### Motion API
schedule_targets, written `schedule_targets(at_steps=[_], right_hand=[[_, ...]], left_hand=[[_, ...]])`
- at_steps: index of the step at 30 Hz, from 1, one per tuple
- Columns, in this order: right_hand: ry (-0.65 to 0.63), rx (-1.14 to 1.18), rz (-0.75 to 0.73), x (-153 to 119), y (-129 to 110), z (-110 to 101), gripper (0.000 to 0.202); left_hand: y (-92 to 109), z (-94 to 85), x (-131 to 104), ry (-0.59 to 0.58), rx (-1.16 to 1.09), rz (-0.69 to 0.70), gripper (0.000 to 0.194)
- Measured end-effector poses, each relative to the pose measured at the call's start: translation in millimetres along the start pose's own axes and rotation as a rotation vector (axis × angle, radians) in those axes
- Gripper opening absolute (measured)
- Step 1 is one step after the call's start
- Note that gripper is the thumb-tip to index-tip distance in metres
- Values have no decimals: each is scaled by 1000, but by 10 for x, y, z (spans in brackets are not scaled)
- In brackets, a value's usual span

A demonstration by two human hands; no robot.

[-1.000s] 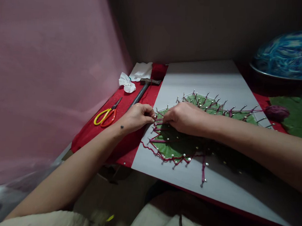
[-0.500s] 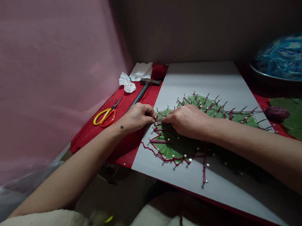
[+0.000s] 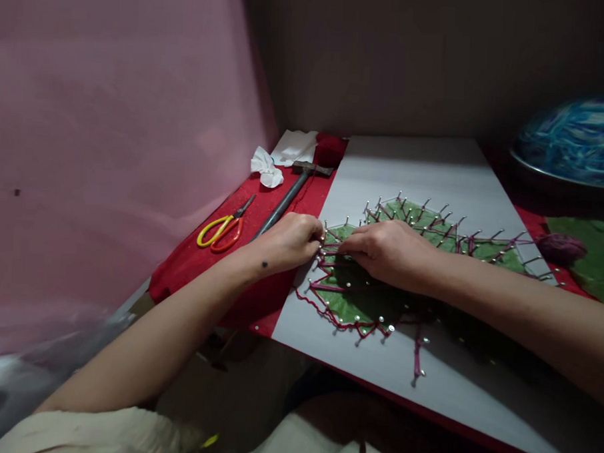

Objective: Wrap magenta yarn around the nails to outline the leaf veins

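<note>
A white board (image 3: 409, 164) carries a green shape (image 3: 353, 312) ringed with upright nails, with purple and red yarn (image 3: 338, 321) wound between them. My left hand (image 3: 294, 241) is closed at the shape's left edge, thumb and fingertips pinched beside a nail on what looks like yarn. Over the green shape, my right hand (image 3: 391, 252) is closed too, its fingertips pinched together close to the left ones, among the yarn strands. The thread between the fingertips is too fine to make out clearly.
On the red cloth at left lie scissors (image 3: 222, 231) with yellow and orange handles, a hammer (image 3: 286, 202), crumpled white tissue (image 3: 267, 168) and a red yarn ball (image 3: 331, 149). At right are a purple yarn ball (image 3: 562, 249) and a metal bowl (image 3: 559, 176) of blue yarn (image 3: 581, 138).
The whole view has shifted slightly, so things appear lower and further right. The left fingers have curled in more tightly at the nail; the right hand keeps its pinch nearby.
</note>
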State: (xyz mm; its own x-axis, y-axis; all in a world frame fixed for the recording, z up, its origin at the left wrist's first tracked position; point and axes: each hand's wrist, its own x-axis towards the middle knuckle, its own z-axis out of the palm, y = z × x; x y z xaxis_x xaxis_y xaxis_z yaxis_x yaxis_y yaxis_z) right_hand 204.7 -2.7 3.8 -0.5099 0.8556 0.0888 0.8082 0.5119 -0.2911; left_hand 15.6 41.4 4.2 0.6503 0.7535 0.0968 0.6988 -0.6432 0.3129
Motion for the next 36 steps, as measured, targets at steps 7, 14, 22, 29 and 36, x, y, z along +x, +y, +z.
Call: schedule_targets(at_steps=[7, 14, 22, 29, 36], right_hand=[[95, 175, 184, 4, -20, -146, 20], [43, 174, 319, 52, 57, -186, 16], [-48, -4, 275, 181, 135, -147, 20], [-132, -177, 84, 162, 218, -107, 20], [-27, -87, 187, 118, 215, -85, 21]], left_hand=[[-69, 44, 4, 41, -138, 35, 7], [-64, 87, -49, 101, -216, 8, 7], [-95, 132, -86, 139, -250, 45, 5], [-122, 144, -108, 140, -346, 48, 11], [-116, 141, -103, 133, -337, 62, 12]])
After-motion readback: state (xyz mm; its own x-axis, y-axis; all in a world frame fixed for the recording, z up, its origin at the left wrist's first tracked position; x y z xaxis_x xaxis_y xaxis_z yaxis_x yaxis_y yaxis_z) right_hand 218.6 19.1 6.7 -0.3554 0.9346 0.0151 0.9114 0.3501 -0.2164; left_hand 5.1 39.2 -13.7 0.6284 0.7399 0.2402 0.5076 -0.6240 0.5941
